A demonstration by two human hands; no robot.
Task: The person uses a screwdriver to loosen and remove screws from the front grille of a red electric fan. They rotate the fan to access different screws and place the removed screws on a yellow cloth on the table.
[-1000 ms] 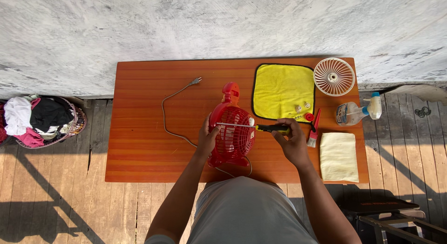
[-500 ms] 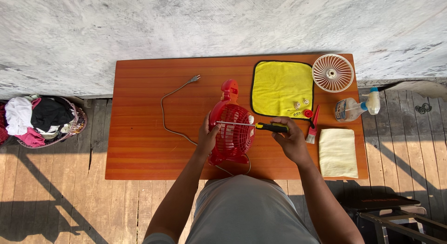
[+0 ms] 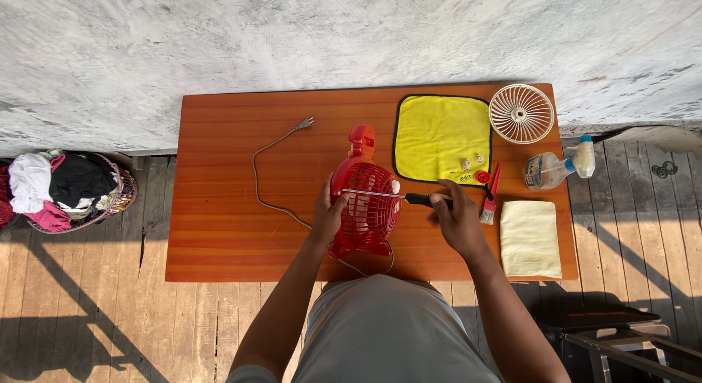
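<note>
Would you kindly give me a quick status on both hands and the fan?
Left hand steadying red fan on table. Right hand gripping screwdriver, shaft lying across the grille. Power cord trails left; nothing blocking.

Place: outdoor home porch
Floor: weathered wooden deck boards
Wall: rough whitewashed wall
Nearby: laundry basket, wooden tabletop
</note>
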